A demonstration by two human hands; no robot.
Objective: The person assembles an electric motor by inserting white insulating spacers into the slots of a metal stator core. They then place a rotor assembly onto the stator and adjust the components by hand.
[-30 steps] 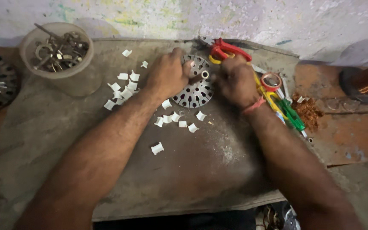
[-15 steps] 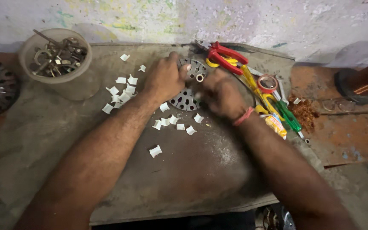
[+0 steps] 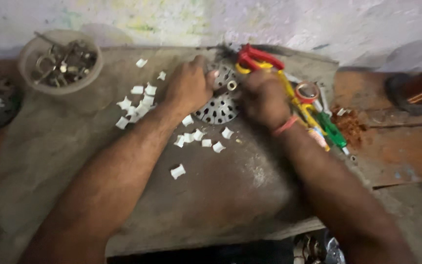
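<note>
A person's left hand and right hand are working on a round slotted metal stator core that is lying flat near the far edge of a grey worktop. The left hand is resting on the core's left rim, its fingers curled over the edge; the right hand is covering the right side, fingers closed, though what they are pinching cannot be made out in the blur. A red band is circling the right wrist. Small white folded insulation pieces are lying scattered around the left forearm and just in front of the core. Red-handled scissors, a tape roll and a green-handled screwdriver are sitting beside the right hand, and a bowl of metal parts is standing at the far left.
</note>
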